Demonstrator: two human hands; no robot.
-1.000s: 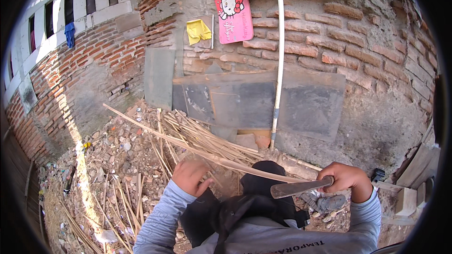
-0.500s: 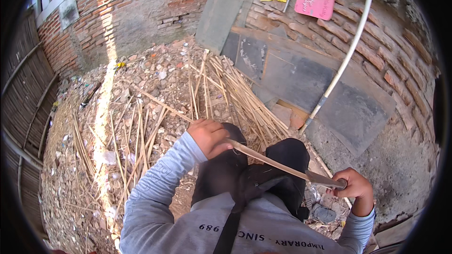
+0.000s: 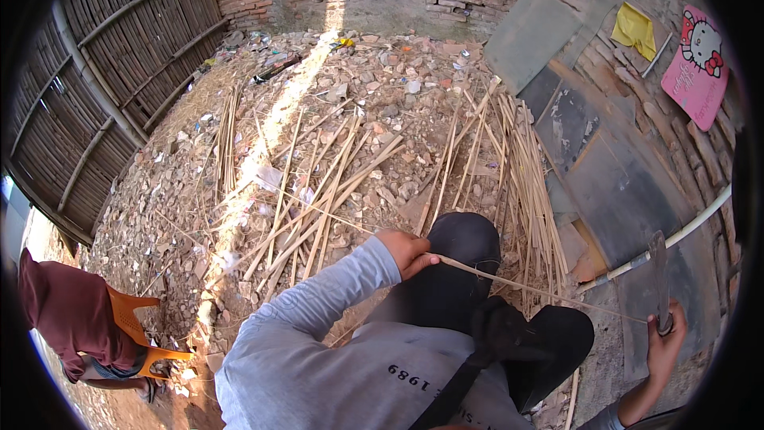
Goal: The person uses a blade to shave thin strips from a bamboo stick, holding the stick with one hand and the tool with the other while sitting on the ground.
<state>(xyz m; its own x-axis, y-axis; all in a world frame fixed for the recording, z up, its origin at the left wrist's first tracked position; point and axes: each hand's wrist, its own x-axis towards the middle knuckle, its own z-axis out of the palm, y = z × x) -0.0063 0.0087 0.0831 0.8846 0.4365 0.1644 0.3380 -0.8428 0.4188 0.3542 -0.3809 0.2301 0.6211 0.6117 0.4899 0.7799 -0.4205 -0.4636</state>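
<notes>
My left hand (image 3: 406, 252) is closed round a long, thin bamboo strip (image 3: 541, 288) above my knee. The strip slants from the stick pile on the left, through my fist, down to the right. At the far right my right hand (image 3: 667, 346) grips a knife (image 3: 659, 275), its broad blade pointing up and away from me. The strip's right end reaches the fingers of that hand; whether they pinch it too, I cannot tell. The knife's handle is mostly hidden in my palm.
Split bamboo sticks lie in a loose pile (image 3: 318, 199) and a denser bundle (image 3: 529, 191) on rubble ground. Dark boards (image 3: 629, 175) and a pale pole (image 3: 684, 232) lean along the right wall. At left, a person (image 3: 79, 310) sits on an orange chair (image 3: 131, 314) near a bamboo fence (image 3: 119, 48).
The view has swung left, bringing the seated person into sight. My right hand has moved outward to the right, and the knife blade, earlier lying along the strip, now stands up off it.
</notes>
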